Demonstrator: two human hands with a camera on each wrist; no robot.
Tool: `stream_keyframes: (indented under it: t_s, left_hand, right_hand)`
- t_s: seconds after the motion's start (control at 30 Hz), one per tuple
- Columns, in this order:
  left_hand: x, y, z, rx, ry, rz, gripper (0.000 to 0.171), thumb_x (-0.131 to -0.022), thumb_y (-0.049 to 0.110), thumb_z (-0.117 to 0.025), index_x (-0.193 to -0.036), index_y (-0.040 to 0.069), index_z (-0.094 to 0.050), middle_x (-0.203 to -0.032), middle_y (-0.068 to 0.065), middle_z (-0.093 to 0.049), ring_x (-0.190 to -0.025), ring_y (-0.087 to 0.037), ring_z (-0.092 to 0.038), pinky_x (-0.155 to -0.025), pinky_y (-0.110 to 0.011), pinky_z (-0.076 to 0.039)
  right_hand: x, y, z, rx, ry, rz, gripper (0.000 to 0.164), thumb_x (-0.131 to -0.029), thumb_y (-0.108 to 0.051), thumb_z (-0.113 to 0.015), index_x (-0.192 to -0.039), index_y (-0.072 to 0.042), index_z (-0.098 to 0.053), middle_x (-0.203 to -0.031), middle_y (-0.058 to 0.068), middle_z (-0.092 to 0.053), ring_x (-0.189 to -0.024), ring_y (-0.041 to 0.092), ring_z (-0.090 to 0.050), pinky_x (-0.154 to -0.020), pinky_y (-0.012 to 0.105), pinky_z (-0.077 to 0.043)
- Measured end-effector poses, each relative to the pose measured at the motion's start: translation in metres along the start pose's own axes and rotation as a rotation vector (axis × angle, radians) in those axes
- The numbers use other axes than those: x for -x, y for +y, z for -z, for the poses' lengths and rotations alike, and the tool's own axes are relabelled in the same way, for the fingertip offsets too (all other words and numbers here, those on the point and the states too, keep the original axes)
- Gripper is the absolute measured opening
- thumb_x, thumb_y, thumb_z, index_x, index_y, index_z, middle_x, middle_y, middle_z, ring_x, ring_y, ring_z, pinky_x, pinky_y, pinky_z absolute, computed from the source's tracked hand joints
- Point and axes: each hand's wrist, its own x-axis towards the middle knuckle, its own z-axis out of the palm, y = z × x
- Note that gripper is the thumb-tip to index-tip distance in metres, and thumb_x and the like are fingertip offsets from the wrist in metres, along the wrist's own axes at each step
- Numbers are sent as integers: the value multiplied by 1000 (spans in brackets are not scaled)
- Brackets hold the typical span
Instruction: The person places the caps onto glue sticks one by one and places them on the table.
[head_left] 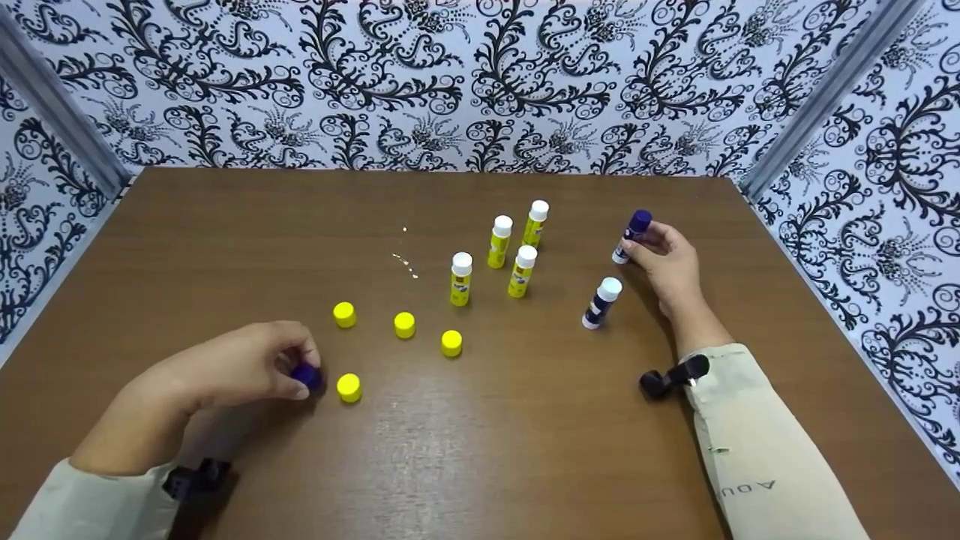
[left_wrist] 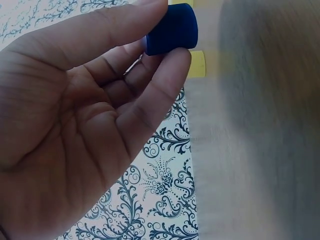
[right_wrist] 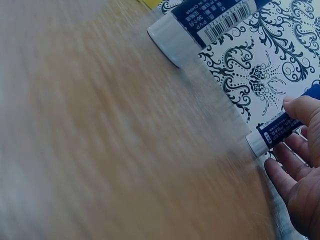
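My left fingers point(left_wrist: 170, 75) pinch a blue cap point(head_left: 306, 376) beside a yellow cap point(head_left: 349, 388), my right fingers point(right_wrist: 302, 107) grip a blue stick point(right_wrist: 275, 131) right on the counter point(head_left: 525, 420), and I fear a low pull-back could topple its white-topped neighbour point(head_left: 602, 303).

Left hand point(head_left: 232, 366) lower left of head view, pinching, right hand point(head_left: 670, 268) right of centre, gripping, sleeved right forearm point(head_left: 769, 442) lower right.

The place looks like a booth or cubicle, its brown wood-grain tabletop point(head_left: 510, 457) closed in on three sides by black-and-white scroll-patterned panels point(head_left: 450, 75) meeting at grey corner posts point(head_left: 825, 90).
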Motion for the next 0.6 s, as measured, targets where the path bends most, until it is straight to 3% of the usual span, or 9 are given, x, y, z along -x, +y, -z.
stream_keyframes:
  t_s: [0.27,0.6]
  left_hand:
    - [-2,1,0,14,40,-32,24,-86,12,-84,-102,16,-66,-110,-4,-66,-99,-21,-67,-87,-41,-64]
    - [-2,5,0,6,93,-80,23,-88,11,-82,-103,16,-66,-111,-2,-67,-106,-22,-66,-91,-40,-64]
  right_hand:
    - [4,-1,3,8,-16,8,60,-94,-22,-79,-146,-4,-56,-124,0,-66,-116,10,-61,-101,18,-53]
    - [12,-7,7,-33,-42,-8,69,-97,-11,-73,-158,-6,-40,-153,19,-53,-137,25,-56,-103,13,-51]
